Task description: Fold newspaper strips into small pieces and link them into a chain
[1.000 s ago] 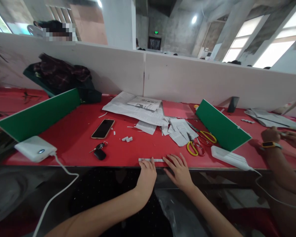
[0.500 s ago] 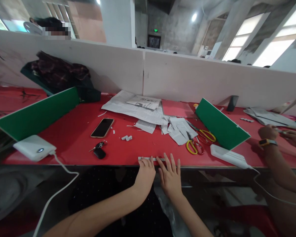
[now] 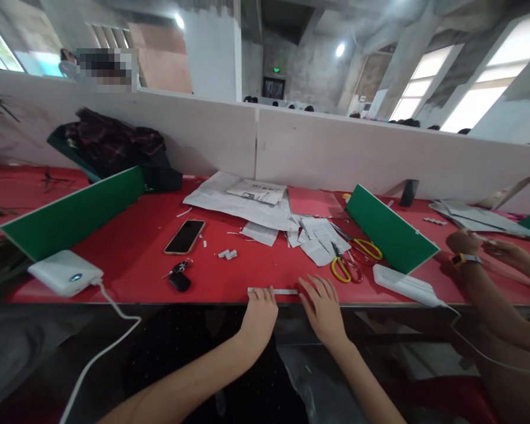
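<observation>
A narrow folded paper strip (image 3: 286, 291) lies along the front edge of the red table. My left hand (image 3: 259, 312) presses on its left part, fingers bent and close together over it; a short end sticks out to the left. At the strip's right end is my right hand (image 3: 325, 309), fingers stretched and apart, the index fingertip close to the paper. Whether that fingertip touches it I cannot tell. Beyond the hands lie small folded paper pieces (image 3: 228, 254) and two pairs of scissors, one with yellow handles (image 3: 341, 270).
A phone (image 3: 185, 237) and a key fob (image 3: 179, 281) lie left. Printed sheets (image 3: 242, 203) and cut paper (image 3: 320, 238) are behind. Green dividers (image 3: 391, 229) stand both sides, with white power banks (image 3: 66, 273) and cables. A co-worker's hands (image 3: 466, 242) are at far right.
My right hand has slid right along the strip, uncovering more of it. My left hand stays on the strip. The camera view has tilted up slightly.
</observation>
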Available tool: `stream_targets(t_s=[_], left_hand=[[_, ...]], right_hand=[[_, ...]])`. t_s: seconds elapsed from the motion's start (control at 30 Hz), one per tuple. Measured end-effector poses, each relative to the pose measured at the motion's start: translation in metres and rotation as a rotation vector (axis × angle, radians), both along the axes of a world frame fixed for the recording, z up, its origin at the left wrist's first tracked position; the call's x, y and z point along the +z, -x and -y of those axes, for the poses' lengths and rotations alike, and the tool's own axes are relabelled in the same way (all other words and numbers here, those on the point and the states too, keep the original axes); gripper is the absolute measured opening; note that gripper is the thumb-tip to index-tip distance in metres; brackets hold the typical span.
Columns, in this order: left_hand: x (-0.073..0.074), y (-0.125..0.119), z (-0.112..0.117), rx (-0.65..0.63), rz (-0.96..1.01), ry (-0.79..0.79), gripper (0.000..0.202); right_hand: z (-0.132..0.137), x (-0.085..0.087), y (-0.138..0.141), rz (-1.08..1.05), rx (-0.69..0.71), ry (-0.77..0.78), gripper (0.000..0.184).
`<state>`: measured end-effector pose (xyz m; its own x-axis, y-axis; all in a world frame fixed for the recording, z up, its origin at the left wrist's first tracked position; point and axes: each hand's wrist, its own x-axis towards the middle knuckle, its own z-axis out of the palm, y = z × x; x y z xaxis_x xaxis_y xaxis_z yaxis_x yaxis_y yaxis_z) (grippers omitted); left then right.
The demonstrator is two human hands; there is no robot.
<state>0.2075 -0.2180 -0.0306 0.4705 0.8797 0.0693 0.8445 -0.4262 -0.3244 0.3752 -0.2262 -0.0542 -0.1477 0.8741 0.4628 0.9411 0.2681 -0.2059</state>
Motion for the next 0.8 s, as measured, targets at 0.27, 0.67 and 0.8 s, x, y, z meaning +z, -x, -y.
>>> stream_targets(t_s=[0.27, 0.67, 0.8], left_hand=[[0.018, 0.028, -0.016, -0.068, 0.361, 0.116, 0.03], [0.025, 0.016, -0.101, -0.197, 0.864, 0.501, 0.026], [0.017, 0.018, -0.109, -0.041, 1.069, 0.864, 0.03]], right_hand=[[-0.021, 0.008, 0.026, -0.247, 0.167, 0.187, 0.013], [-0.089, 0.009, 0.009, -0.982, 0.34, 0.383, 0.014], [-0.091, 0.003, 0.013, -1.035, 0.278, 0.438, 0.015]])
